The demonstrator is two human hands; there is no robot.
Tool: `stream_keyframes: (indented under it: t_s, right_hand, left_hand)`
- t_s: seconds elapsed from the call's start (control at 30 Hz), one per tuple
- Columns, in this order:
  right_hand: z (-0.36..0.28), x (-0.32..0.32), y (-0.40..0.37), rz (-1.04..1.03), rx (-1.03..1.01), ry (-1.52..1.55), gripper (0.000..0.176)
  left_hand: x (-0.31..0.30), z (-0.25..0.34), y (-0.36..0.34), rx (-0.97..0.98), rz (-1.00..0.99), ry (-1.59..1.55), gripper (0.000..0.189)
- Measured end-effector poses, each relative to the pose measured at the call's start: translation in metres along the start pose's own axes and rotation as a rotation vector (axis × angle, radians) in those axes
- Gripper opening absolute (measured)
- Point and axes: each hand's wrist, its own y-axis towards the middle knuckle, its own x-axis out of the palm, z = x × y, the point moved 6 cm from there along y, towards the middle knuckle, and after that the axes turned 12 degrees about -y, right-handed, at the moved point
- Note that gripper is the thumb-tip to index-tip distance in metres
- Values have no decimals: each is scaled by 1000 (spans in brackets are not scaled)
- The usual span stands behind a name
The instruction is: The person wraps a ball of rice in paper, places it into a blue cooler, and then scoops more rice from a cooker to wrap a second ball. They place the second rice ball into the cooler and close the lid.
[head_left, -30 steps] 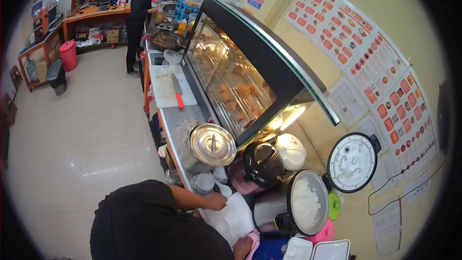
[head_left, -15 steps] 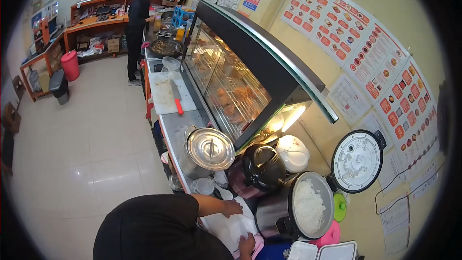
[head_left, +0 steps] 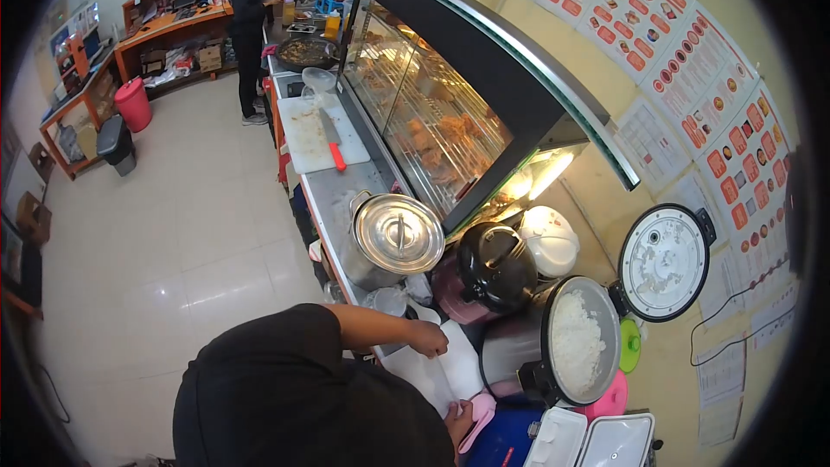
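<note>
White paper sheets (head_left: 419,374) lie on the counter in front of me, a second sheet (head_left: 462,355) showing beyond the first. My left hand (head_left: 428,339) is closed at the far edge of the paper, its fingers curled on it. Nearer my body, my right hand (head_left: 459,422) pinches the lower corner of the paper. A pink cloth (head_left: 480,419) lies right beside that hand. To the right is an open rice cooker (head_left: 553,285) with white rice (head_left: 577,346) inside.
A lidded steel pot (head_left: 398,233), a dark cooker (head_left: 494,268) and a lit glass food case (head_left: 432,112) line the counter. A red-handled knife (head_left: 333,143) rests on a white cutting board (head_left: 303,134). An open white foam box (head_left: 553,441) is at lower right. Another person (head_left: 251,26) stands far back.
My left hand has gone from lying spread on the paper to a closed grip at its far edge. The sheets have spread apart. The camera view has shifted slightly.
</note>
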Motion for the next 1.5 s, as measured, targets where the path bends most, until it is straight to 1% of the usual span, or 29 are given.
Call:
stream_keyframes:
  t_s: [0.07, 0.17, 0.27, 0.3, 0.4, 0.5, 0.53, 0.57, 0.6, 0.63, 0.67, 0.7, 0.73, 0.77, 0.8, 0.87, 0.9, 0.93, 1.0, 1.1, 1.2, 1.23, 1.3, 1.33, 1.37, 1.4, 1.43, 1.47, 1.5]
  right_hand:
    - [21, 12, -7, 52, 10, 15, 24]
    - [34, 19, -14, 57, 6, 135, 20]
    - [14, 13, -27, 38, 0, 178, 19]
    - [22, 20, -30, 39, 86, 133, 19]
    - [19, 20, -35, 154, -30, 64, 22]
    - [21, 21, -38, 176, -101, -4, 26]
    - [22, 23, -42, 189, -136, -53, 29]
    - [26, 26, -44, 206, -235, -81, 30]
    - [20, 27, -49, 275, -371, -143, 32]
    - [32, 38, -51, 238, -291, -180, 31]
    - [18, 29, -52, 289, -252, -103, 30]
    - [13, 24, -49, 230, -135, -32, 31]
    - [13, 21, -49, 182, -50, -36, 33]
    - [-5, 9, -45, 187, -37, -1, 30]
    - [-4, 11, -45, 202, 4, 6, 30]
    - [-11, 10, -45, 239, 22, 66, 28]
    - [-12, 8, -45, 251, 52, 88, 31]
    - [-13, 6, -46, 260, 76, 114, 34]
    - [-3, 13, -47, 271, 144, 183, 32]
    - [8, 15, -41, 288, 201, 223, 30]
    - [7, 11, -39, 305, 220, 222, 30]
    - [4, 11, -39, 309, 219, 222, 30]
    - [23, 24, -52, 339, 107, 21, 29]
    - [36, 34, -58, 407, 14, -43, 34]
    - [32, 30, -57, 351, 71, 11, 37]
    - [33, 31, -61, 324, 137, 4, 39]
    - [33, 30, -62, 346, 105, 8, 37]
    - [49, 38, -65, 388, 121, 49, 31]
    - [50, 36, -64, 371, 86, 84, 25]
  left_hand:
    - [-4, 14, -20, 114, 104, 29, 24]
    - [4, 23, -43, 124, 175, -88, 22]
    - [17, 18, -60, 81, 195, -134, 21]
    - [19, 17, -65, 100, 221, -126, 21]
    - [25, 6, -70, 150, 287, -130, 21]
    - [18, -9, -73, 217, 301, -134, 20]
    - [17, -21, -69, 125, 270, -116, 18]
    - [18, -32, -65, 49, 220, -110, 17]
    - [13, -38, -64, 55, 169, -11, 17]
    - [6, -45, -59, 61, 227, -31, 19]
    - [-4, -52, -51, 55, 281, -56, 24]
    - [-6, -65, -38, 32, 330, -40, 24]
    - [-59, -1, -36, -126, 234, -19, 32]
    - [-65, 2, -16, -64, 217, -45, 36]
    - [-63, 4, -1, -6, 216, -63, 41]
    - [-28, 24, 22, 148, 60, -139, 55]
    - [-16, 36, 36, 227, -6, -168, 62]
    - [1, 45, 40, 180, -132, -145, 66]
    - [34, 59, 29, 65, -375, -82, 75]
    - [46, 62, 14, 92, -441, 52, 77]
    - [54, 51, -2, 82, -238, -47, 77]
    - [63, 42, -5, 132, -102, -88, 74]
    - [79, 35, -8, 107, -106, -155, 74]
    - [90, 30, -10, 103, -90, -136, 76]
    - [105, 22, -10, 145, -62, -56, 76]
    - [120, 10, -6, 162, -87, -106, 77]
    - [126, 9, -7, 208, -29, -71, 79]
    - [120, 16, -8, 208, -61, -8, 76]
    - [116, 23, -10, 210, -92, 54, 72]
